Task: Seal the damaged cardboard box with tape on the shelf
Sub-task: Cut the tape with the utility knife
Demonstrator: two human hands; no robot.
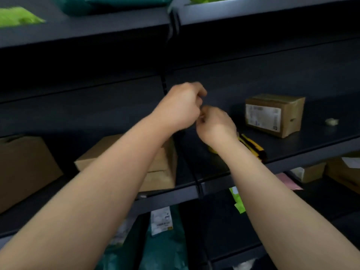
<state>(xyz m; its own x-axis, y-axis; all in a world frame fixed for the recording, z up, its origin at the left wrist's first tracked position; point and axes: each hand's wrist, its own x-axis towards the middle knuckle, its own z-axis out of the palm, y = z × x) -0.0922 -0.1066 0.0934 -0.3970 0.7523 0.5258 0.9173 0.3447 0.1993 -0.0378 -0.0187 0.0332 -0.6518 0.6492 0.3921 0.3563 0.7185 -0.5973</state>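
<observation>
Counted: two bare hands, five cardboard boxes, one yellow-and-black tool, one pale scrap.

The left hand [181,106] and right hand [216,125] met above the dark metal shelf [321,137], close to its black upright. Both had fingers curled, with fingertips drawn together at the point of contact. Motion blur prevented confirming whether anything was pinched between them, so the grip of each hand could not be determined.

The small brown cardboard box with a white printed label [274,115] stood on the same shelf, right of the right hand and apart from both hands. Its right face showed a small tear or dent, and its top looked creased at the right end.

The yellow-and-black tool [253,147] lay near the shelf's front edge, its left end hidden behind the right wrist; its type was not identifiable. The small pale crumpled scrap [332,121] lay right of the labelled box.

In the left bay, a large brown carton [19,168] was cut off by the frame edge, and a flat tan carton [161,164] was partly covered by the left forearm. On the level below, at right, two brown boxes [311,172] [344,172] were partly obscured. Teal plastic mailers [165,246] lay on the lowest level; label text was illegible.
</observation>
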